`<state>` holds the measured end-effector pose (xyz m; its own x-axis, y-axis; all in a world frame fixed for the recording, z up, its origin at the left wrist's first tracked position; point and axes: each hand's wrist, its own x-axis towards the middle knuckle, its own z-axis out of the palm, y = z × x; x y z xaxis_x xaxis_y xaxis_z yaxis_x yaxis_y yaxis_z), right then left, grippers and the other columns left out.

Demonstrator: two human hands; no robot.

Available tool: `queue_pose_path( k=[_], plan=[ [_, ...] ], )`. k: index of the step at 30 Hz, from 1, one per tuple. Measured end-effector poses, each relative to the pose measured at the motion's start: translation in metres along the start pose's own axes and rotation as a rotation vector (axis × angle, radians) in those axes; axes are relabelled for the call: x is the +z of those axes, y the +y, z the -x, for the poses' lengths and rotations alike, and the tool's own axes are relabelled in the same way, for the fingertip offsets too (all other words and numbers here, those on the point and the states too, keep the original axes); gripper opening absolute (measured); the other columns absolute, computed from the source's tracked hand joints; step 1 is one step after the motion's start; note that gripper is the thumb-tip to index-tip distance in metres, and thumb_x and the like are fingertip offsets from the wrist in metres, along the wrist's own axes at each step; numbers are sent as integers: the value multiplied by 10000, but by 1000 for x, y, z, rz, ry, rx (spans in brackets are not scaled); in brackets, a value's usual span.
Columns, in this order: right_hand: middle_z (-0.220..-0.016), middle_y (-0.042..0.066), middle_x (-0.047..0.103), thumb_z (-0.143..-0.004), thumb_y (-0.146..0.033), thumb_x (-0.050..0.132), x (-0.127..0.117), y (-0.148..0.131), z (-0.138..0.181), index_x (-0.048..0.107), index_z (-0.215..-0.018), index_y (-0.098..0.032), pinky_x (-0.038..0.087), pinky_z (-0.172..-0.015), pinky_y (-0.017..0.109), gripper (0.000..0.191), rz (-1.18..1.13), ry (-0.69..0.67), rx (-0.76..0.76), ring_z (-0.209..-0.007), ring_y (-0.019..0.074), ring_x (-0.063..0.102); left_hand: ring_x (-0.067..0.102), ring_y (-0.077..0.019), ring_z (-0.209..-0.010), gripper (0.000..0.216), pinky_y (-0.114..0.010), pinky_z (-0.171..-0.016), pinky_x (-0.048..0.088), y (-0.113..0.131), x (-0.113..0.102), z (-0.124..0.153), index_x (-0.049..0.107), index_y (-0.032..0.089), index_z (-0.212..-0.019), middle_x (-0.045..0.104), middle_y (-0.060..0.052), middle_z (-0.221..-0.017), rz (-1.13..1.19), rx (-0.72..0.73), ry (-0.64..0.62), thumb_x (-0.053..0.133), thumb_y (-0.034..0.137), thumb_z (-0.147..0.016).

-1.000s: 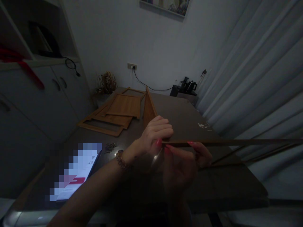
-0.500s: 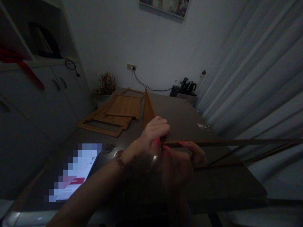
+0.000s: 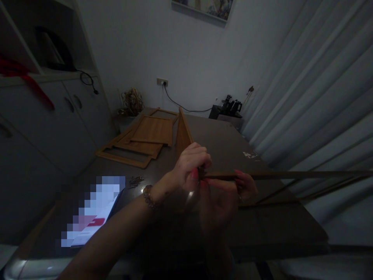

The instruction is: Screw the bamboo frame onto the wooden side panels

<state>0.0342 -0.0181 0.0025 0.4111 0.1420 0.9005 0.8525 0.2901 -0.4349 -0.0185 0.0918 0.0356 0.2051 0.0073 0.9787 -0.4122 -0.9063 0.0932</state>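
Note:
My left hand point(image 3: 190, 163) is closed around the near corner of an upright wooden panel point(image 3: 183, 134), where a long wooden rail point(image 3: 279, 175) meets it. The rail runs off to the right, part of a frame with thinner dark bars below. Just under this corner, my right hand point(image 3: 220, 202) has its thumb and index finger pinched together against the joint. Its other fingers curl by the rail. Whatever sits in the pinch is too dark and small to make out.
Several wooden panels and frames point(image 3: 151, 130) lie stacked on the table point(image 3: 215, 134) at the far left. A pile of screws point(image 3: 136, 181) rests near a lit tablet point(image 3: 99, 212). A black kettle set point(image 3: 231, 105) stands beyond the far edge, and curtains point(image 3: 305, 97) hang on the right.
My right hand's outer fingers have shifted right along the rail and curled in more. Its pinch stays at the joint. My left hand has barely moved.

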Motion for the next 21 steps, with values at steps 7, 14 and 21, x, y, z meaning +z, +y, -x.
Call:
queue_pose_path(
  k=[7,14,21],
  plan=[
    [-1201,68,369,-774,-473,725,1,3,-3,510,-974,-234,391,-974,470,378,38,48,37,-1185,233,395,357,-144,-525,461,-332,-597,289,0,0,0,359,214,-683,394,29,-551,-20,2,-5,140,502,-969],
    [-1371,127,295,-767,-524,708,2,4,-5,458,-1090,-229,341,-1047,553,504,38,47,46,-1331,292,305,348,-133,-522,474,-327,-593,303,2,-1,-2,341,212,-670,381,33,-550,-29,-20,-19,141,516,-973],
    [-1390,134,285,-773,-493,714,2,3,-2,473,-1072,-217,360,-1044,540,473,12,29,73,-1333,296,316,352,-133,-530,468,-330,-591,290,-1,0,1,351,207,-675,375,28,-556,-30,6,-1,150,509,-971]
  ],
)
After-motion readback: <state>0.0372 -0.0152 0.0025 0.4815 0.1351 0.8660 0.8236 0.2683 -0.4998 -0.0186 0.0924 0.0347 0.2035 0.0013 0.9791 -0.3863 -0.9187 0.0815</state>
